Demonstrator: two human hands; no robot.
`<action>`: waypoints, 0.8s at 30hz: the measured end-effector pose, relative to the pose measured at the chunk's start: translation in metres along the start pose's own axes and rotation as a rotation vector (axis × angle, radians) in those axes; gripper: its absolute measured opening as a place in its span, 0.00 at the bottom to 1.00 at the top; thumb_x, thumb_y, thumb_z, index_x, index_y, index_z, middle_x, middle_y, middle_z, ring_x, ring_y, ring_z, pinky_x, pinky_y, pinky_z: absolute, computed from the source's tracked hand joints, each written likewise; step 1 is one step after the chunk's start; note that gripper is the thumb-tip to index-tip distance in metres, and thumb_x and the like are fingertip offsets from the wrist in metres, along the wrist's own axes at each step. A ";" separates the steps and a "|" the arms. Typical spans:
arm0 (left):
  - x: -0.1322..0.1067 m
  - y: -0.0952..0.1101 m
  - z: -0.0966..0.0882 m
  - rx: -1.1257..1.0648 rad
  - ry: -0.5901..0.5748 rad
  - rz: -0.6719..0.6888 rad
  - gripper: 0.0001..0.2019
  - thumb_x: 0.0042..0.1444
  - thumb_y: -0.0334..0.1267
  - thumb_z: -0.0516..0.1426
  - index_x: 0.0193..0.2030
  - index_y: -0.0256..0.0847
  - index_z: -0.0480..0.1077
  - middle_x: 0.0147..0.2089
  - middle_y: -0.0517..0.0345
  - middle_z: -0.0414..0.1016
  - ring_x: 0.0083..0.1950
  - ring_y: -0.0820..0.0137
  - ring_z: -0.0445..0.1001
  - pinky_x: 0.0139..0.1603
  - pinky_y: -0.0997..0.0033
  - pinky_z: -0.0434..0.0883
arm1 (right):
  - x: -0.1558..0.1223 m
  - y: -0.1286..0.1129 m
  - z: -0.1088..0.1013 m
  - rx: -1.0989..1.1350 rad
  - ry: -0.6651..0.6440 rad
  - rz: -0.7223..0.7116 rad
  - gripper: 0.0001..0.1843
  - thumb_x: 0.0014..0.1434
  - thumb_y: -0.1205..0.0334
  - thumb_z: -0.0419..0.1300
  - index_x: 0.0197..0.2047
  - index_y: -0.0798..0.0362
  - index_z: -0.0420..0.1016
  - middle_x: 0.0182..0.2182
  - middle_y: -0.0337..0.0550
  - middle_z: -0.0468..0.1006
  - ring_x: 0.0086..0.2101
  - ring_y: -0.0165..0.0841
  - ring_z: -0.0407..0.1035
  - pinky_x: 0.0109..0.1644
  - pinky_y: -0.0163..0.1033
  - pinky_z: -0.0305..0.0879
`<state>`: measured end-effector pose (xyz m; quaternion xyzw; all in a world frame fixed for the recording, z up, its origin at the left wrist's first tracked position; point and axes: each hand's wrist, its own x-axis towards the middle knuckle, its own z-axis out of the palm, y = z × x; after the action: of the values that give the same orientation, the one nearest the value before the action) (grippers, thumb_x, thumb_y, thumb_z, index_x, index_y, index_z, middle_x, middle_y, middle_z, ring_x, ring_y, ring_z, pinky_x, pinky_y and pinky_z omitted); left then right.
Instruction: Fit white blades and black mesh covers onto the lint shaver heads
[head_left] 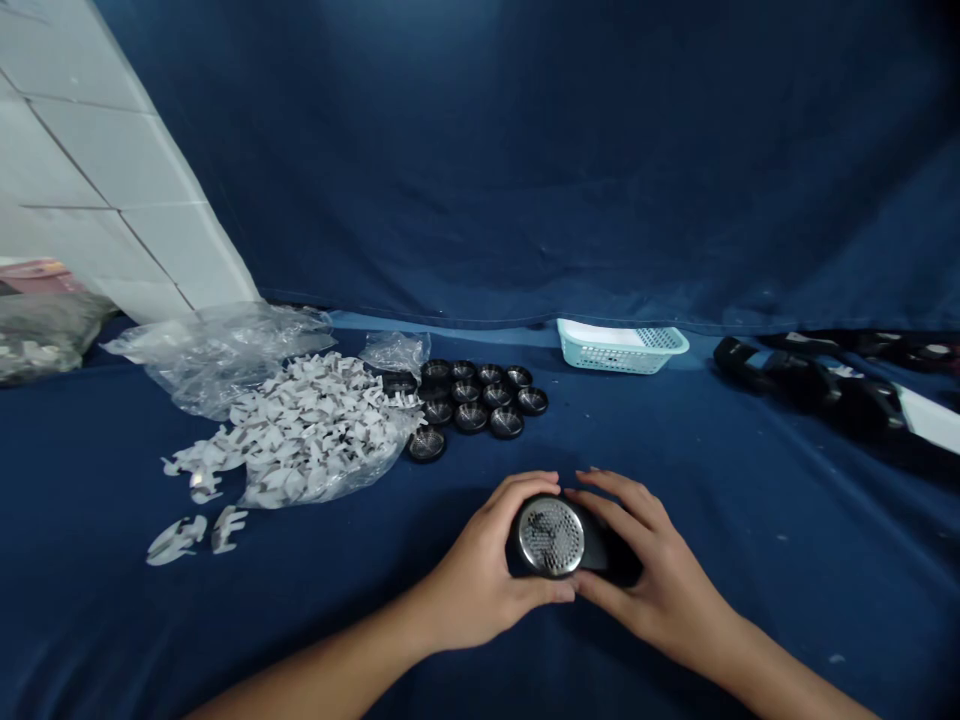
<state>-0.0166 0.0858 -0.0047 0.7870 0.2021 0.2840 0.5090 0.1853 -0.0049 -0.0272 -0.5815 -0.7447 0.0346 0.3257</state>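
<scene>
Between my two hands lies a black lint remover (609,552), its round perforated metal head (551,537) facing up. My left hand (501,560) curls round the head end, thumb at the near side and fingers at the far side. Round the black body, my right hand (651,555) closes from the right, hiding part of it. Beyond my hands, several black round rings with mesh-like centres (471,417) stand in rows on the blue cloth (645,460). To their left is a heap of small white plastic parts (315,425), partly on a clear plastic bag.
Two loose white parts (177,540) lie at the left. Behind the heap are crumpled clear bags (225,345). A light-blue basket (621,358) stands by the hanging blue curtain (525,160). Black devices (810,385) lie at the right; a tiled wall (97,150) rises left.
</scene>
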 end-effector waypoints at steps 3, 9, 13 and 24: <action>0.001 0.002 -0.006 -0.098 0.018 -0.096 0.35 0.46 0.37 0.69 0.60 0.46 0.61 0.64 0.49 0.62 0.64 0.54 0.63 0.64 0.52 0.62 | 0.003 0.001 -0.004 0.086 -0.017 0.102 0.30 0.54 0.49 0.66 0.57 0.47 0.66 0.59 0.51 0.64 0.61 0.51 0.54 0.61 0.60 0.59; 0.005 0.002 -0.014 -0.450 0.129 -0.328 0.30 0.45 0.38 0.69 0.56 0.43 0.64 0.54 0.50 0.72 0.57 0.56 0.70 0.58 0.56 0.66 | 0.009 0.007 -0.013 0.242 -0.061 0.313 0.24 0.54 0.47 0.65 0.52 0.44 0.72 0.60 0.48 0.63 0.59 0.49 0.60 0.61 0.60 0.60; 0.007 0.001 -0.018 -0.554 0.221 -0.393 0.25 0.45 0.36 0.69 0.50 0.43 0.68 0.50 0.54 0.74 0.55 0.60 0.70 0.59 0.59 0.64 | 0.013 0.011 -0.017 0.415 -0.038 0.375 0.22 0.56 0.48 0.65 0.52 0.45 0.72 0.57 0.47 0.67 0.56 0.46 0.65 0.60 0.56 0.62; 0.010 -0.002 -0.019 -0.613 0.258 -0.468 0.24 0.44 0.36 0.69 0.49 0.41 0.70 0.49 0.52 0.75 0.54 0.59 0.71 0.58 0.59 0.63 | 0.011 0.009 -0.014 0.619 -0.018 0.455 0.28 0.59 0.51 0.63 0.60 0.45 0.63 0.53 0.48 0.72 0.55 0.44 0.67 0.59 0.52 0.65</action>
<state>-0.0213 0.1057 0.0019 0.4894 0.3442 0.3040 0.7414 0.1992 0.0037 -0.0153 -0.6057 -0.5538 0.3344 0.4632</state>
